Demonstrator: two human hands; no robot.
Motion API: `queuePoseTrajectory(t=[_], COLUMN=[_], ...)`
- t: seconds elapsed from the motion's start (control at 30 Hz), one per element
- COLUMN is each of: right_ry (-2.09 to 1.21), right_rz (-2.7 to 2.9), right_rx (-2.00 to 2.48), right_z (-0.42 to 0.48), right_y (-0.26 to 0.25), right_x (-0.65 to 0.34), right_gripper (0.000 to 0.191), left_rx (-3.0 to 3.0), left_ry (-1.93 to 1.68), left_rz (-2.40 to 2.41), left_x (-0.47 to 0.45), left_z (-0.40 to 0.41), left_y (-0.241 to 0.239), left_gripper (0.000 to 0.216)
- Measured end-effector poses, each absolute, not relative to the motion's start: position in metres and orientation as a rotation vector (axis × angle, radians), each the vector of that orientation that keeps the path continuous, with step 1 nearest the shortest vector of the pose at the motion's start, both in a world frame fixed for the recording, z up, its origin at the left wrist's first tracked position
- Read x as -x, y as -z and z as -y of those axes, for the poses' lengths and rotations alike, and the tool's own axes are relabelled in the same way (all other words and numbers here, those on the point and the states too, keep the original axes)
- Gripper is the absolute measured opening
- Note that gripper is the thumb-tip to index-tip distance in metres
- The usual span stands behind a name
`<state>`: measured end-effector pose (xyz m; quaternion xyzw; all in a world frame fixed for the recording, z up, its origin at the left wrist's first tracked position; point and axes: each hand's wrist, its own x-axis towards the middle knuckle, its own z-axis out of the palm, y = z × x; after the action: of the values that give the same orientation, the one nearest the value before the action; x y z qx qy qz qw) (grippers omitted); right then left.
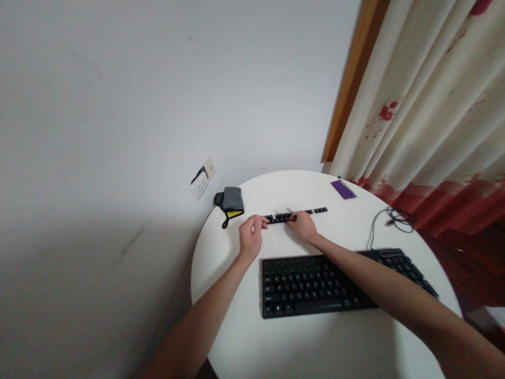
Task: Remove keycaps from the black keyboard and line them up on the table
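A row of small black keycaps [281, 217] lies on the white round table [292, 185], with a few more keycaps [321, 210] at its right end. My left hand [250, 236] is at the left end of the row, its fingers curled together by the keycaps. What they hold, if anything, is hidden. Pinched in my right hand [303, 225] is a thin wire keycap puller [291, 211], its prongs pointing up and away over the row. Below my right forearm lies a black keyboard [303, 286]; the forearm covers part of its right half.
A grey pouch [233, 199] with yellow lining and a black strap sits at the table's left edge. At the far right is a purple flat piece [343, 189]. A coiled cable [400, 218] runs from the keyboard. Wall sockets [199, 186] and a curtain [410, 105] border the table.
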<state>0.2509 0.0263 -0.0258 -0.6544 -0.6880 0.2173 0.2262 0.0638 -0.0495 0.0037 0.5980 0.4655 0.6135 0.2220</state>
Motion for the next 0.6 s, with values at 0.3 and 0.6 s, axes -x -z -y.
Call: queuePoseTrajectory(t=[0.3, 0.6], right_ry=[-0.610, -0.952], right_rz=[1.868, 1.726], right_rx=[1.594, 1.065], right_z=[-0.013, 0.054], right_y=[-0.004, -0.051], right_x=[-0.268, -0.342], right_gripper=[0.017, 0.040], left_rx=[-1.632, -1.561], left_ry=[-1.751, -1.817], left_rz=[-1.313, -1.421], left_x=[-0.061, -0.053], left_z=[0.048, 0.043], left_y=[-0.006, -0.008], left_gripper=[0.042, 0.042])
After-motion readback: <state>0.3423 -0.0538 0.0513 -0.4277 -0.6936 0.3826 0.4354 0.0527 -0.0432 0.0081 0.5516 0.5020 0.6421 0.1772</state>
